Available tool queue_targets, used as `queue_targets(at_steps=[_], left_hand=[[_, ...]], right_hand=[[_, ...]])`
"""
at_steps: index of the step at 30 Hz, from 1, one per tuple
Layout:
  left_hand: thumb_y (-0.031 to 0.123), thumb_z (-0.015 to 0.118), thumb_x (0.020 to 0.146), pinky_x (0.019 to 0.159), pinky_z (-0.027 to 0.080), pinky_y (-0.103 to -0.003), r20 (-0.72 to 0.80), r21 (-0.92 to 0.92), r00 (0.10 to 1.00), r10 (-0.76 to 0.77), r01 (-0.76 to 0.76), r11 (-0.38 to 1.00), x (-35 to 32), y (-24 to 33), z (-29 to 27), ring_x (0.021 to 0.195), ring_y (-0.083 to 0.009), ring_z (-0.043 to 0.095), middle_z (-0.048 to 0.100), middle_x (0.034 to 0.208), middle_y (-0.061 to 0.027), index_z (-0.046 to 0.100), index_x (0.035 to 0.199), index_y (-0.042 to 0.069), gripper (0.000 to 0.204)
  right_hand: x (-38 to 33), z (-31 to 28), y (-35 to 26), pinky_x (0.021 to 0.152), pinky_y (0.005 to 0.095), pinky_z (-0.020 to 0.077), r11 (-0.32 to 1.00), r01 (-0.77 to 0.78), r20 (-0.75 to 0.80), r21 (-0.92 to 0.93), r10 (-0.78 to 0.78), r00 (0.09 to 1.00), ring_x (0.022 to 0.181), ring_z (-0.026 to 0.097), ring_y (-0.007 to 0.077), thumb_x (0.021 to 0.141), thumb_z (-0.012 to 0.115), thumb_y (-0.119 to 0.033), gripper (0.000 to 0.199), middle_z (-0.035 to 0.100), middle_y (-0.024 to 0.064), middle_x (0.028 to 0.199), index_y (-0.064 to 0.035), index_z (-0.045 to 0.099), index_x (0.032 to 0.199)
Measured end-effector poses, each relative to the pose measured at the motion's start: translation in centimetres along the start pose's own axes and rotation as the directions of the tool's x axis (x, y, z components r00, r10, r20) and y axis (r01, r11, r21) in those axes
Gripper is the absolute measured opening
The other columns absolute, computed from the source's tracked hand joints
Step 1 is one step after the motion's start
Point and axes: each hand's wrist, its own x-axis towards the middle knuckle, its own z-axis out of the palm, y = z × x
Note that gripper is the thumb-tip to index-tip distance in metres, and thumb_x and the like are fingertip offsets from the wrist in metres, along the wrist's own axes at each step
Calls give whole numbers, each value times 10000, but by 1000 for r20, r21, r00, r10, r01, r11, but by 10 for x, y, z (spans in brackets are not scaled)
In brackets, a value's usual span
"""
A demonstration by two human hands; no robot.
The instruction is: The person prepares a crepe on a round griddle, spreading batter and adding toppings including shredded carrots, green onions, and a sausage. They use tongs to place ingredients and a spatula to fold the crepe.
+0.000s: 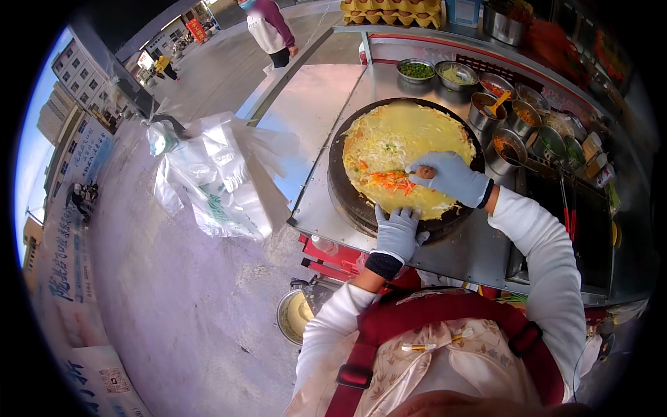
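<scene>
A round yellow crepe with egg (375, 135) covers most of a dark round griddle (336, 161). Shredded orange carrot and green bits (392, 182) lie in a strip across its middle. My right hand (455, 179), in a pale grey-blue glove, is closed around a brown sausage-like piece (425, 172) at the right end of the strip. At the crepe's near edge my left hand (397, 236), gloved alike, rests with its fingers stretched forward and apart. Whether its fingertips lie on the crepe or on the griddle rim I cannot tell.
Metal bowls of chopped greens (416, 69) and other fillings, one with a yellow spoon (499, 102), stand beyond and right of the griddle. Plastic bags (222, 174) hang at the left. A batter pot (297, 316) stands below. A person (267, 28) is beyond the counter.
</scene>
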Motion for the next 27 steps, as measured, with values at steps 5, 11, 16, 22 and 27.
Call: queue_targets(at_steps=[5,11,16,22,27], left_hand=[[405,610,780,998,190,-638,-116,-97,993,2,-13,995,-6,5,9,1093,-240,475,537,1124,-66,542,1184,120,500],[435,592,785,994,182,-656,5,-62,999,-38,39,997,-6,1,0,1127,-234,455,534,1131,-55,528,1213,125,532],[397,584,804,1007,156,-658,5,-104,999,-45,45,993,-10,0,1,1138,-223,449,528,1139,-56,526,1219,130,497],[385,605,787,1012,160,-650,-97,-172,995,-34,17,985,-12,-4,13,1150,-235,441,517,1163,-57,523,1210,138,496],[410,608,779,1010,170,-641,-64,-150,998,-11,1,989,-4,-5,15,1104,-239,469,532,1147,-52,554,1176,154,475]], right_hand=[[30,-14,-7,790,274,469,978,-18,-78,208,35,996,853,598,138,808,688,-226,282,654,65,945,-48,639,1022],[111,26,9,809,299,454,979,12,105,202,-33,994,890,599,242,839,595,-274,292,639,135,923,-13,622,967],[82,14,13,820,275,453,972,79,263,222,-138,955,866,593,182,807,657,-195,276,649,97,932,-19,633,1018],[33,-27,18,843,279,457,963,-136,145,231,104,984,893,592,129,789,701,-157,257,663,49,973,-31,651,1007],[-3,3,34,788,246,475,999,16,-39,39,-15,999,858,597,105,794,679,-58,221,663,33,910,-25,642,1010]])
